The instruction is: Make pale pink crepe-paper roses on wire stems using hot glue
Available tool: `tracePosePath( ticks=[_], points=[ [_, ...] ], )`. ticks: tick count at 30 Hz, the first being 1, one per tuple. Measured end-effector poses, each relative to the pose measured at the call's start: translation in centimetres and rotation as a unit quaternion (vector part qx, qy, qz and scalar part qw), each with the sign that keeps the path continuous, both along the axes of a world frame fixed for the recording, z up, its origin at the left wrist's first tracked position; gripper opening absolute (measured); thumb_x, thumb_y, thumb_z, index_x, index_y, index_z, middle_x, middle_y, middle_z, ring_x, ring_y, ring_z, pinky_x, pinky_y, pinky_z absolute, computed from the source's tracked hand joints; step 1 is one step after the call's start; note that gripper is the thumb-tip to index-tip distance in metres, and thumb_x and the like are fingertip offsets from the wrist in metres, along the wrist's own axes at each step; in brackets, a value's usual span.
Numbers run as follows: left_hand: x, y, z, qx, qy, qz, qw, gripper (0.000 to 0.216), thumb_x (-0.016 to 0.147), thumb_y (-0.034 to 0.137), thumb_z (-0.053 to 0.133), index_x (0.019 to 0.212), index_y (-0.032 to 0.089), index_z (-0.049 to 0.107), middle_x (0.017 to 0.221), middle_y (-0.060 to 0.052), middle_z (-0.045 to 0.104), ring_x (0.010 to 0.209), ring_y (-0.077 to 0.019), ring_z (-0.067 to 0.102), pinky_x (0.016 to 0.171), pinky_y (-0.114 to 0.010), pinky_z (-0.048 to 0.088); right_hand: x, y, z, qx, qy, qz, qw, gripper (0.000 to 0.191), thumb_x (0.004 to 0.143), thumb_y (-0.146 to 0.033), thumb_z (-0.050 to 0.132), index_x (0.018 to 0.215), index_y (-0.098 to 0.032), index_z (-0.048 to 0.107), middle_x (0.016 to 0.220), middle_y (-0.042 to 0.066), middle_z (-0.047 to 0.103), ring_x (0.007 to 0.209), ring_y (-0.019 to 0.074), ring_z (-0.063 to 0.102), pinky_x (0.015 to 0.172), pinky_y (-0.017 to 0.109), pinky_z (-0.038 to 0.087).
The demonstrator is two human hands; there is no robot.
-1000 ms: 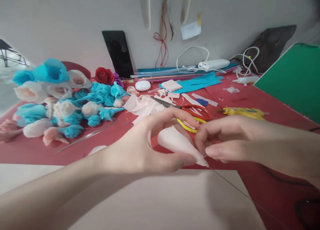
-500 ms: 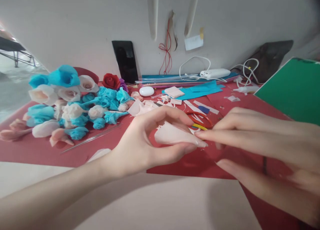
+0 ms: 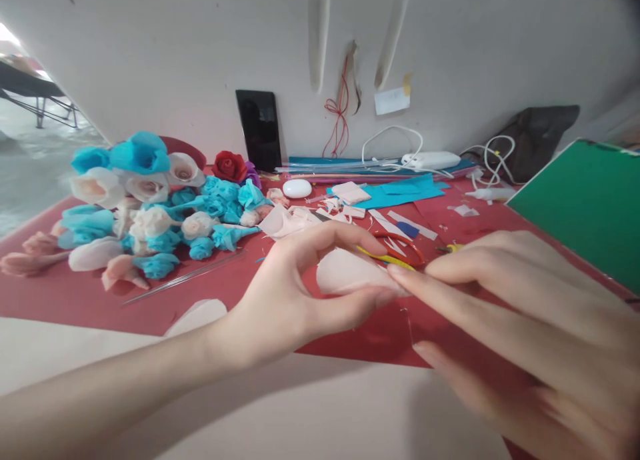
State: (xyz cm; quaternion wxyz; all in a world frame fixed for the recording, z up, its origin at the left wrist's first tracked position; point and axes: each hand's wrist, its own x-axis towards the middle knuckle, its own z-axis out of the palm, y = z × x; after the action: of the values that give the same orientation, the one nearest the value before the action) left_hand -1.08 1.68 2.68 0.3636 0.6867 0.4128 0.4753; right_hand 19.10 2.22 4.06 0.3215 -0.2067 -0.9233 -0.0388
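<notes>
My left hand (image 3: 310,293) pinches a pale pink paper petal (image 3: 343,273), curled into a cone, between thumb and fingers. Its narrow end points right. My right hand (image 3: 520,327) has its fingers stretched out and its thumb apart below them. The index fingertip is at the petal's narrow end; whether it presses on it I cannot tell. A faint thin strand hangs between that end and my right thumb. Just behind the petal lie scissors (image 3: 405,247) with red and yellow handles, partly hidden by my fingers.
Blue, white and pink paper flowers (image 3: 155,227) are heaped at the left, beside thin wires (image 3: 185,277). Paper scraps (image 3: 290,221), blue paper (image 3: 395,192) and a white power strip (image 3: 431,160) lie behind. A phone (image 3: 259,130) leans on the wall; a green board (image 3: 585,207) stands right.
The view has tilted slightly, so the table items sit a little lower and further right. My right thumb has moved left and down, with its fingers still apart. The petal stays in my left hand.
</notes>
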Motion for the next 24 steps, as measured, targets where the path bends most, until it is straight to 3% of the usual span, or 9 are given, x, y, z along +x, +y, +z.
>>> tracePosePath(
  ticks=[9,13,15,18,24],
  points=[
    [0.7,-0.2,0.5,-0.060,-0.045,0.020,0.997,0.014,0.073,0.017,0.072,0.084,0.022,0.064,0.086,0.010,0.072,0.083,-0.0056,0.066,0.077,-0.008,0.048,-0.3,0.5,0.2,0.111,-0.075,-0.007,0.991,0.020,0.088,-0.019,0.050,0.099,-0.005,0.060,0.079,0.007,0.059,0.072,0.0224,0.047,0.065,0.040,0.036],
    [0.7,-0.3,0.6,-0.096,0.009,0.068,0.993,0.017,0.070,0.029,0.074,0.085,0.026,0.068,0.082,0.007,0.072,0.082,-0.0134,0.067,0.062,-0.014,0.051,0.0,0.6,0.2,0.115,-0.100,-0.019,0.988,0.022,0.092,-0.023,0.045,0.100,-0.007,0.058,0.083,0.007,0.058,0.076,0.0221,0.046,0.068,0.040,0.035],
    [0.7,-0.4,0.6,-0.107,0.043,0.094,0.989,0.021,0.068,0.035,0.074,0.086,0.026,0.069,0.081,0.005,0.072,0.080,-0.0170,0.066,0.053,-0.017,0.049,0.1,0.7,0.1,0.092,-0.097,-0.012,0.991,0.022,0.093,-0.025,0.046,0.104,-0.009,0.056,0.086,0.006,0.057,0.079,0.0202,0.046,0.070,0.039,0.035],
    [0.6,-0.3,0.6,-0.108,0.056,0.098,0.988,0.023,0.068,0.039,0.074,0.086,0.027,0.069,0.083,0.004,0.071,0.074,-0.0165,0.065,0.053,-0.018,0.049,0.2,0.5,0.0,0.009,-0.066,-0.025,0.997,0.027,0.094,-0.030,0.046,0.114,-0.013,0.054,0.092,0.004,0.054,0.082,0.0170,0.047,0.072,0.036,0.037],
    [0.5,-0.2,1.1,-0.128,0.063,0.108,0.984,0.025,0.066,0.040,0.074,0.085,0.026,0.070,0.091,0.001,0.072,0.093,-0.0234,0.065,0.056,-0.019,0.051,-0.1,-0.5,-0.3,-0.103,-0.004,-0.082,0.991,0.033,0.090,-0.038,0.045,0.117,-0.022,0.056,0.099,0.003,0.054,0.084,0.0149,0.050,0.071,0.029,0.044]
  ],
)
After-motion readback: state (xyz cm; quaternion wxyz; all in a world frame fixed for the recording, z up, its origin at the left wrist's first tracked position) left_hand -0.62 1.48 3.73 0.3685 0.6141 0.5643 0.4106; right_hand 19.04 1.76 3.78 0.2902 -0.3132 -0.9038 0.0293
